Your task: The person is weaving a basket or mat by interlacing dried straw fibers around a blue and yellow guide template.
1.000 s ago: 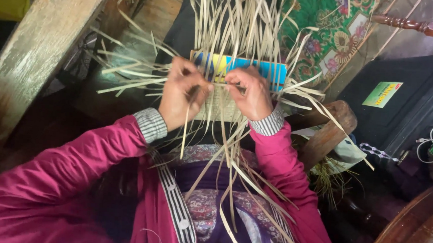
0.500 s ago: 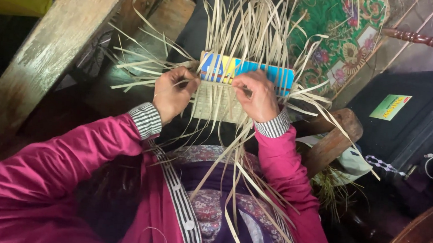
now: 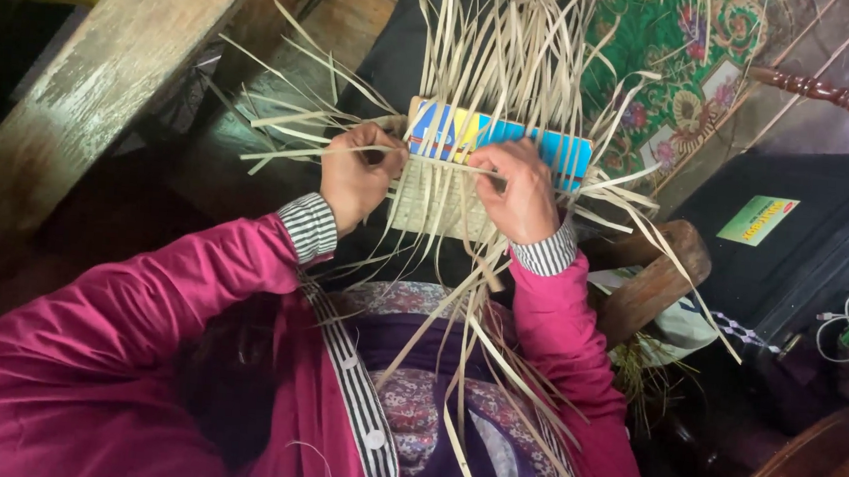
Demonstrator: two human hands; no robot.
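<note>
My left hand (image 3: 355,175) pinches one pale cross strip (image 3: 302,150) and my right hand (image 3: 521,190) presses closed onto the woven mat patch (image 3: 436,205) on my lap, mid-row; next I'd judge a careful tuck. Loose strips (image 3: 504,57) fan over the blue card (image 3: 495,135), crowding my fingers

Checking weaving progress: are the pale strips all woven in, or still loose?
Mostly loose. Only a small woven patch shows between left hand and right hand; strips fan out unwoven.

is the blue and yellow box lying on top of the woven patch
No, the blue and yellow box sits behind the woven patch, under the upright strips.
</note>
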